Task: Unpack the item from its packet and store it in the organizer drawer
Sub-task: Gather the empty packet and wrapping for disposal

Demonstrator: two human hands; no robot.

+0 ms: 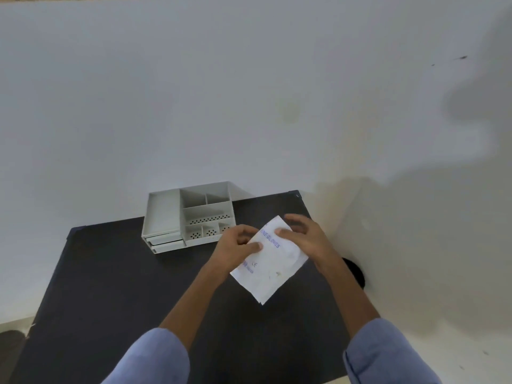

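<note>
A white paper packet (pixel 273 268) with blue print is held tilted above the dark table (pixel 110 286). My left hand (pixel 235 246) pinches its upper left edge, thumb on top. Near the packet's top corner, my right hand (pixel 303 235) grips it with thumb and fingers. The white organizer (pixel 188 214) stands at the table's far edge, just left of and behind my hands. It has open top compartments and two shut drawers (pixel 166 242) at its front left. The packet's contents are hidden.
A plain white wall rises right behind the table. A dark round object (pixel 356 271) sits on the floor beyond the table's right edge, partly behind my right forearm. Light floor shows at the right and lower left.
</note>
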